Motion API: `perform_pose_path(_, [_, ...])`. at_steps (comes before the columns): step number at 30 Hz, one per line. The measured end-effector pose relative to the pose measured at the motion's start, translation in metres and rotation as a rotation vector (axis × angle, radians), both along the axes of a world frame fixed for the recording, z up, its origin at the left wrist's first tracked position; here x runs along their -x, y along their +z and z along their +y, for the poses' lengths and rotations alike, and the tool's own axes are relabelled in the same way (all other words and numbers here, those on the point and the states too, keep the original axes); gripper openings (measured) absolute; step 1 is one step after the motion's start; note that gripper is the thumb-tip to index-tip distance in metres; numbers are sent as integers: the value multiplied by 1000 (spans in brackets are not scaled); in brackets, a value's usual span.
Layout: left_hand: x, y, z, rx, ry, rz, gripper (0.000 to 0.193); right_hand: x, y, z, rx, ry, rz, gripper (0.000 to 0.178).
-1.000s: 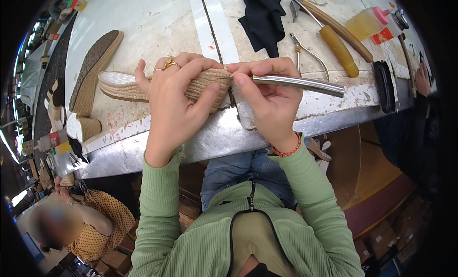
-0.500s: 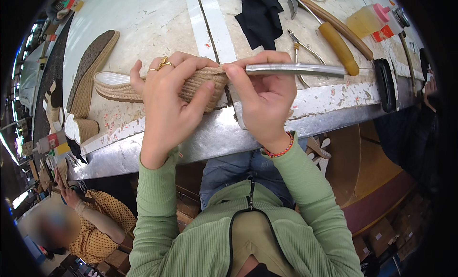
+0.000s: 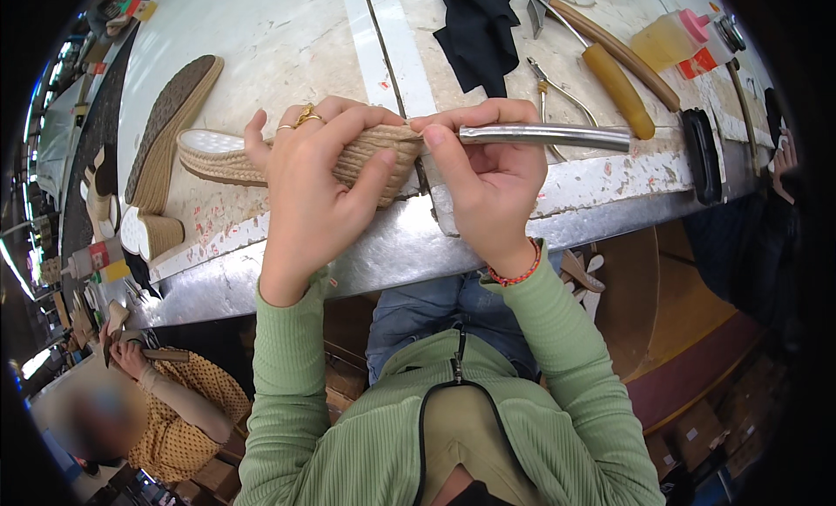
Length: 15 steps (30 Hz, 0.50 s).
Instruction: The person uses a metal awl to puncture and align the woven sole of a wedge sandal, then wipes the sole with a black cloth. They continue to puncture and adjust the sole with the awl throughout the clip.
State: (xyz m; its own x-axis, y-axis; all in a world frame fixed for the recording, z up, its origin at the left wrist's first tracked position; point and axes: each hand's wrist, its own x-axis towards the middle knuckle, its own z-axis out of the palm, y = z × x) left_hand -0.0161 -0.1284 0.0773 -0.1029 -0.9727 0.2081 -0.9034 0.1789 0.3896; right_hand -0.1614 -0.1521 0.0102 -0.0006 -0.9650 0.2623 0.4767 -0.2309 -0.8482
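My left hand (image 3: pixel 318 179) is wrapped over a rope-covered wedge sole (image 3: pixel 387 162), thumb on its near side and fingers across the top. The sole lies along the table's front edge, its white-lined toe part pointing left. In my right hand (image 3: pixel 492 179), closed in a pinch, is a tool with a silver metal handle (image 3: pixel 557 138) that points right. Its working tip is hidden by my fingertips, which meet the right end of the sole. My two hands nearly touch there.
Left of my hands lie another wedge sole (image 3: pixel 172 127) and a short one with a white top (image 3: pixel 158 234). Beyond are black cloth (image 3: pixel 479 36), nippers (image 3: pixel 562 92), a yellow-handled tool (image 3: pixel 620 88) and a pink-capped bottle (image 3: pixel 666 40). A co-worker's hand (image 3: pixel 131 358) grips a brown-handled tool.
Both hands and the sole have shifted slightly right. The silver handle has turned a little, its right end lower. At lower left, the co-worker's tool now shows more.
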Motion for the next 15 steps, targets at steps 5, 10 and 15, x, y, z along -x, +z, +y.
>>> perform_pose_path(5, [1, 0, 0, 0, -7, -10, 17, -1, -4, 4, 110, -74, 147, 29])
perform_pose_path(10, [0, 2, 1, -16, -8, 13, 17, 2, -3, 0, 24, 7, -83, 27])
perform_pose_path(15, [-1, 1, 0, -21, -13, 33, 17, 5, 0, 2, 3, 66, -39, 27])
